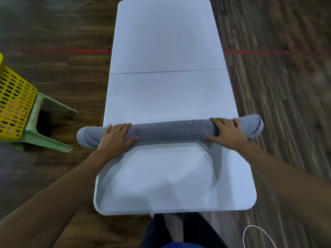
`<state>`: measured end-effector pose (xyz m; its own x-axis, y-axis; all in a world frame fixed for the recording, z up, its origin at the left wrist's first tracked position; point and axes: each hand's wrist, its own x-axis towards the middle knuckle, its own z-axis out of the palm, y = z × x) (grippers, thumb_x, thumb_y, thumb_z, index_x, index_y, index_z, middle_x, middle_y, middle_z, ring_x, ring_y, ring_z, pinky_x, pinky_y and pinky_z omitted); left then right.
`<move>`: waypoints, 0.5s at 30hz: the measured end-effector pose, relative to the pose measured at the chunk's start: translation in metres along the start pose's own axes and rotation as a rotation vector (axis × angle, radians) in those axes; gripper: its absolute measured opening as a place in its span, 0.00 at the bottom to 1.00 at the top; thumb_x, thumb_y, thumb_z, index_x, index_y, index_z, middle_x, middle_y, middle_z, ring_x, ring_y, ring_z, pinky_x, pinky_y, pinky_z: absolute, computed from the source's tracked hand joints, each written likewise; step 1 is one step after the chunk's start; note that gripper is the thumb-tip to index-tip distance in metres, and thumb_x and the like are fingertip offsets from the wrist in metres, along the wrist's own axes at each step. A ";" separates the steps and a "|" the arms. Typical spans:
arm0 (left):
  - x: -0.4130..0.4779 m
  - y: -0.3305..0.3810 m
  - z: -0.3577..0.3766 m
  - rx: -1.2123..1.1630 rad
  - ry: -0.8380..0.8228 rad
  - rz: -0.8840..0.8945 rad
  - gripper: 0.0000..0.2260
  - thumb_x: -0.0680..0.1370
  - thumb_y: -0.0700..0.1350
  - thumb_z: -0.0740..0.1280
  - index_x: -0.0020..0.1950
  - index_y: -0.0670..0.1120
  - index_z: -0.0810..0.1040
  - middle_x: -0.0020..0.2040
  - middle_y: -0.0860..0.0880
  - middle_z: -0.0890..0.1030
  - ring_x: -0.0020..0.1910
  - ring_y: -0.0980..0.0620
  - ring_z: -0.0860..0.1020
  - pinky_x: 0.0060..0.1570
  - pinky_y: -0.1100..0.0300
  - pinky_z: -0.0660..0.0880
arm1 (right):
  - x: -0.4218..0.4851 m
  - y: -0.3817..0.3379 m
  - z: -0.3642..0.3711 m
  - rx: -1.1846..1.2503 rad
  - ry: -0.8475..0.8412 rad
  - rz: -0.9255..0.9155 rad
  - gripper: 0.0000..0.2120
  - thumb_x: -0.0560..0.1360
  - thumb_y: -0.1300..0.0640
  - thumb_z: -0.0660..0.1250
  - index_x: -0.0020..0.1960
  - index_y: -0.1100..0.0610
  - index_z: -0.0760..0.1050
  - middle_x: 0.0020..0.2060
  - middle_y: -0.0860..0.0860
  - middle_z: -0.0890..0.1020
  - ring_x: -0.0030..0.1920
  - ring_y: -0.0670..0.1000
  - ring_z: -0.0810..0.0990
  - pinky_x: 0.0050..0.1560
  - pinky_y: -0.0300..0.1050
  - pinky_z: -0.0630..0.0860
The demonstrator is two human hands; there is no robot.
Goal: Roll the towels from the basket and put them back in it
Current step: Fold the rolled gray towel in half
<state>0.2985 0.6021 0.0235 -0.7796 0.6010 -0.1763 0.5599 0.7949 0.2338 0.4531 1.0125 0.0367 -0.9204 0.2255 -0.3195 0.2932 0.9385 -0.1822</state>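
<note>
A grey towel [172, 130] lies rolled into a long tube across the white table [166, 42], both ends sticking out past the table's sides. My left hand [117, 136] presses on the roll near its left end, fingers spread over the top. My right hand [226, 130] rests on it near the right end in the same way. The yellow perforated basket [13, 108] stands at the far left, on a green plastic chair [44, 138]; what it holds is hidden.
The table runs away from me, with a seam [166, 71] across its middle. Dark wood floor surrounds it, with a red tape line [71, 50] on both sides. A white cable [258, 235] loops on the floor at the lower right.
</note>
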 end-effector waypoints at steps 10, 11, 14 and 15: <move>0.034 0.003 -0.009 -0.153 -0.058 -0.217 0.22 0.75 0.59 0.69 0.60 0.46 0.71 0.53 0.43 0.80 0.48 0.39 0.78 0.47 0.46 0.75 | 0.045 -0.004 -0.014 0.184 -0.038 0.165 0.24 0.71 0.38 0.67 0.61 0.50 0.67 0.54 0.52 0.77 0.54 0.59 0.76 0.53 0.57 0.71; 0.036 0.014 -0.009 -0.207 -0.061 -0.291 0.21 0.75 0.58 0.68 0.58 0.46 0.70 0.53 0.42 0.80 0.48 0.38 0.78 0.46 0.47 0.75 | 0.045 -0.011 -0.014 0.270 -0.023 0.229 0.23 0.72 0.38 0.67 0.59 0.52 0.67 0.53 0.54 0.77 0.53 0.60 0.76 0.51 0.56 0.72; 0.040 0.054 -0.001 -0.357 -0.058 -0.512 0.21 0.75 0.59 0.66 0.57 0.45 0.68 0.55 0.40 0.79 0.52 0.35 0.77 0.50 0.46 0.73 | 0.039 -0.043 -0.005 0.472 0.016 0.411 0.24 0.73 0.38 0.64 0.60 0.53 0.66 0.53 0.55 0.77 0.53 0.62 0.76 0.49 0.53 0.71; 0.040 0.069 0.002 -0.417 -0.054 -0.567 0.22 0.75 0.60 0.65 0.58 0.44 0.68 0.56 0.39 0.78 0.54 0.34 0.76 0.51 0.46 0.73 | 0.035 -0.055 0.000 0.530 0.029 0.454 0.24 0.73 0.38 0.63 0.60 0.54 0.66 0.54 0.56 0.77 0.53 0.62 0.77 0.49 0.54 0.71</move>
<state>0.3066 0.6809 0.0309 -0.8983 0.1152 -0.4241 -0.0916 0.8948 0.4370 0.4049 0.9688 0.0356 -0.6810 0.5792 -0.4481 0.7307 0.4969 -0.4681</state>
